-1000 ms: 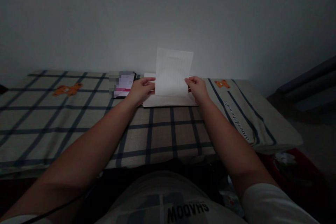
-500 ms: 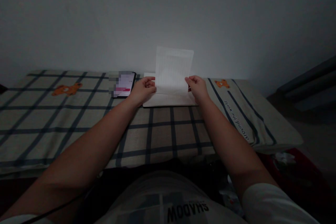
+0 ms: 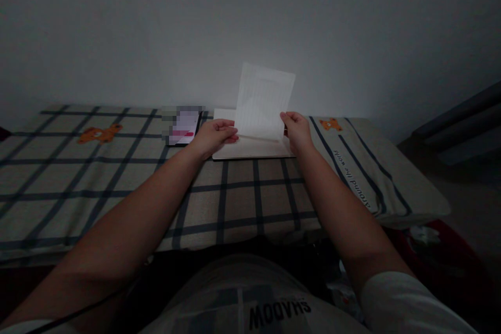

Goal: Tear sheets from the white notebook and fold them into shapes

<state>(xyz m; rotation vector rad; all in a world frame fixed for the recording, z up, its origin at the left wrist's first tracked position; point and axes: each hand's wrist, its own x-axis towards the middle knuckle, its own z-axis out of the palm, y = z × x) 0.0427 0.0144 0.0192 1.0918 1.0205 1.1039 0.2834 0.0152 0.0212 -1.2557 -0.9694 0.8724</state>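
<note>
A sheet of lined white paper point(image 3: 264, 99) is held up at a tilt between my two hands. At its lower left corner, my left hand point(image 3: 216, 135) pinches it between thumb and fingers. My right hand point(image 3: 296, 128) is closed on its right edge, somewhat higher up. Beneath the sheet, a notebook point(image 3: 254, 150) lies open or flat on the tablecloth, its white page showing at the front and back left. The sheet hides the notebook's middle.
A phone point(image 3: 186, 125) with a lit, partly pixelated screen lies left of the notebook. The checked tablecloth point(image 3: 238, 198) covers the table, which stands against a pale wall point(image 3: 250, 15). A red bin point(image 3: 450, 261) with crumpled wrapping inside is below the table's right end.
The paper sheet has risen slightly and shifted right, tilting clockwise, with its bottom edge now clear of the notebook page. Both hands have moved a little to the right with it.
</note>
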